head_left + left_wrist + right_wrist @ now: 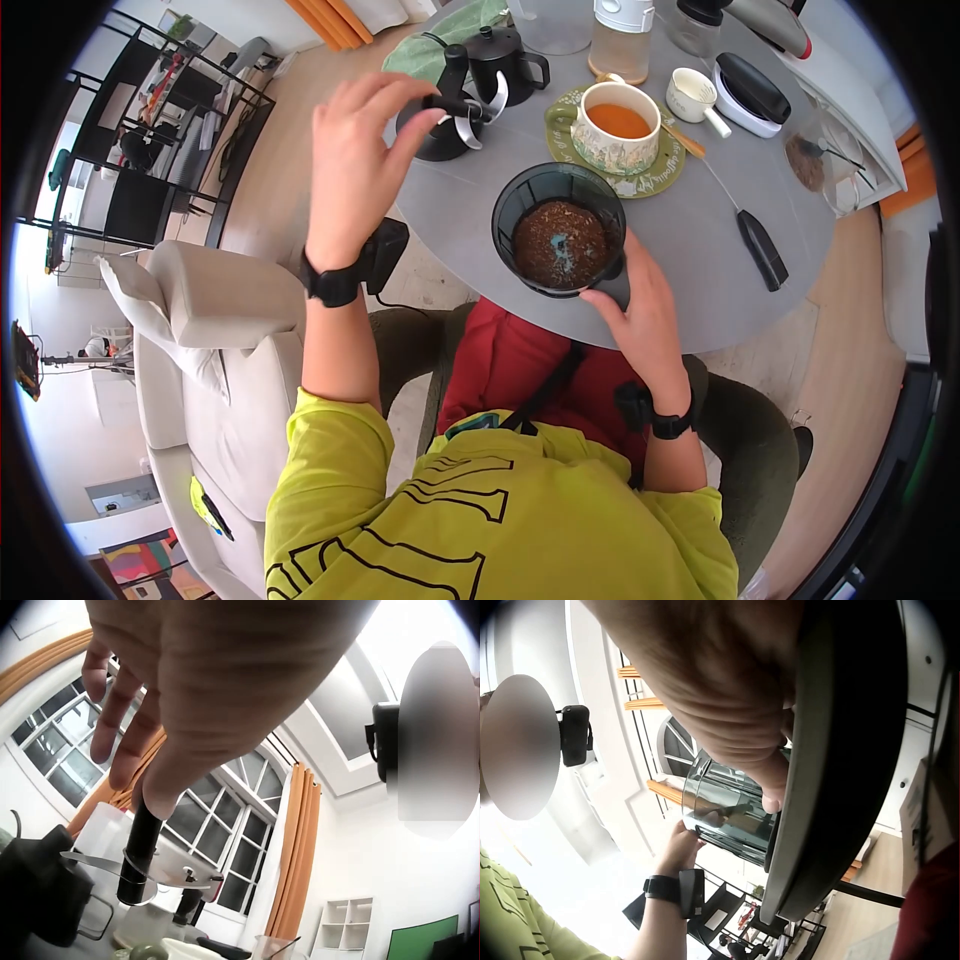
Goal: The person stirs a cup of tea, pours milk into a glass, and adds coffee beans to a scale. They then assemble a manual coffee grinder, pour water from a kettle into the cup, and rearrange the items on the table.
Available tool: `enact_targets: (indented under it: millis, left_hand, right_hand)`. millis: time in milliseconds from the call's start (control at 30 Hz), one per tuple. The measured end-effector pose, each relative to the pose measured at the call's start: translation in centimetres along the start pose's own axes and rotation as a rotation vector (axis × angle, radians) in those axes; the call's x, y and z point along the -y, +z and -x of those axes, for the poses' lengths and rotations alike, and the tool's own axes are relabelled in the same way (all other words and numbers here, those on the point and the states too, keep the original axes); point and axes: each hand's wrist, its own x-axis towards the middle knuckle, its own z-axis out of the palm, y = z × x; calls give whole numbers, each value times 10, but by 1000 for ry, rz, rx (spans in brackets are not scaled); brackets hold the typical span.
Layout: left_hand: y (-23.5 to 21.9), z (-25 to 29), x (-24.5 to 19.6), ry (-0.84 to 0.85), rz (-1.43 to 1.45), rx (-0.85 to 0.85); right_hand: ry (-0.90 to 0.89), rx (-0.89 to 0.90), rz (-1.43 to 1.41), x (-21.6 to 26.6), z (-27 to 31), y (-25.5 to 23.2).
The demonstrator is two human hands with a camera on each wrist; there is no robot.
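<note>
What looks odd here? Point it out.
A blue patch shows amid the brown grounds in the dark translucent cup; its colour clashes with them. I can't tell what it is.

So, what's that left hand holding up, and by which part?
A blade. The left hand pinches the end of its black stem between thumb and fingers, clear of the curved metal edges.
</note>
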Motion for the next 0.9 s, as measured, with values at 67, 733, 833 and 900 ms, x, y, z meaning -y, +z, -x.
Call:
enact_targets:
  millis: [67, 733, 833, 900]
  left_hand:
    - [14, 7, 6, 20, -16, 18]
    - [61, 32, 3, -46, -100, 142]
    - [56, 40, 0, -119, -62, 190]
    - [54, 49, 0, -195, 36, 180]
  right_hand:
    - [0, -1, 23, 0, 1, 0]
    - [24, 14, 77, 1, 1, 0]
    - [19, 9, 80, 2, 1, -1]
    - [25, 16, 70, 3, 1, -1]
